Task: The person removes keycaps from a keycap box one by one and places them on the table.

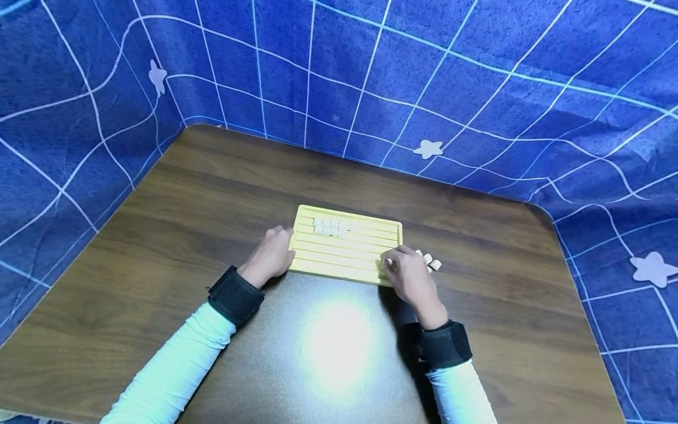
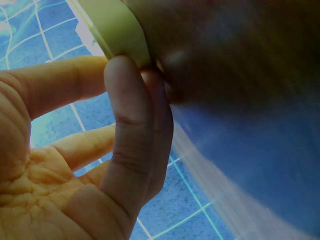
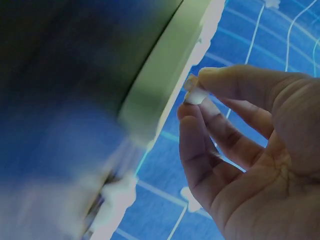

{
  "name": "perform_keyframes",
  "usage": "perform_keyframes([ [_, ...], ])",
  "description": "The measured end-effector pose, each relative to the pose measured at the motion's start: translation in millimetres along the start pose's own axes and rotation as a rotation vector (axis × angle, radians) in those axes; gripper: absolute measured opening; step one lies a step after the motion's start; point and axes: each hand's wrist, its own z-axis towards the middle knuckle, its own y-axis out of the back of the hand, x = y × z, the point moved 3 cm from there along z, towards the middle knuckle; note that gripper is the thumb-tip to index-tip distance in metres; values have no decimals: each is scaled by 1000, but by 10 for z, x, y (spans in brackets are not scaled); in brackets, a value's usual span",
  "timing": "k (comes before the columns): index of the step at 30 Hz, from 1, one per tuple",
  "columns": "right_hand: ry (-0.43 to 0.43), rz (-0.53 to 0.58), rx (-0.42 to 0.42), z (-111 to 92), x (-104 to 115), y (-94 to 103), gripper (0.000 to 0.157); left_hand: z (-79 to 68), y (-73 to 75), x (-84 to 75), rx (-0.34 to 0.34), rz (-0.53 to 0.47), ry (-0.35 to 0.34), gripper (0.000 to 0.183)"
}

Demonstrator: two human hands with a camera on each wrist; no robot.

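A yellow tray [image 1: 339, 254] with raised ridges running along its length lies on the table. My left hand [image 1: 268, 253] holds its left edge; in the left wrist view the thumb and fingers meet the tray's rim [image 2: 117, 30]. Over the tray's right end, my right hand [image 1: 413, 281] pinches a small white cube [image 3: 196, 95] between thumb and fingers. Several small pale cubes [image 1: 326, 227] sit in a group in the upper left grooves of the tray. More loose white cubes [image 1: 435, 265] lie on the table just right of the tray, partly behind the right hand.
The brown wooden table [image 1: 222, 182] extends around the tray, with a bright light reflection [image 1: 339, 347] in front. A blue curtain [image 1: 339, 76] with white lines and stars stands along the back and sides.
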Motion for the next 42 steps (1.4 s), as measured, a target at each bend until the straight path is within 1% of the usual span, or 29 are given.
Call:
perform_keyframes([
  [4,-31,0,-3,-105,-162,40,12,11,-11,-7,8,1,0,44],
  [7,-40,30,-27,-153,-247,83,10,20,-19,-10,10,1,-8,42],
  [11,-20,73,-74,-165,-303,128,7,19,-10,-7,1,1,-13,41],
  [14,-24,72,-87,-160,-332,144,7,11,4,-1,-15,4,-17,42],
  [17,-72,54,-81,-189,-384,171,9,16,-2,3,-13,1,-16,42],
  [23,-188,-20,-81,-346,-559,276,13,32,-11,7,25,-15,29,45],
  [28,-234,-53,-85,-449,-684,340,14,31,6,-4,20,-12,25,43],
  [31,-268,-59,-70,-486,-735,362,14,26,13,-13,11,-15,17,42],
  [35,-313,-76,-12,-508,-772,368,15,22,6,-12,2,-17,9,41],
  [38,-318,-78,16,-504,-780,360,16,22,5,-12,-9,-13,2,39],
  [42,-308,-79,29,-492,-779,337,15,22,4,-16,-17,-8,1,40],
])
